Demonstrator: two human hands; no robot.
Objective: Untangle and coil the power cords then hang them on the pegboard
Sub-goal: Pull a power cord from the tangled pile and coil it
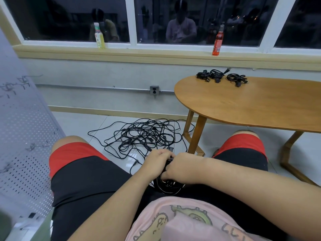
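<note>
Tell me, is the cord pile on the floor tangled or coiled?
Tangled. The cord pile sprawls in loose, crossing loops on the floor, unlike the three neat coils on the table.

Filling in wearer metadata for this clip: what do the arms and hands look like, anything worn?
Both arms are bare as far as they show, no sleeves. The left hand and right hand wear no gloves; no watch or bracelet shows at either wrist. Also worn: a pink printed T-shirt and black shorts with red hems.
</note>
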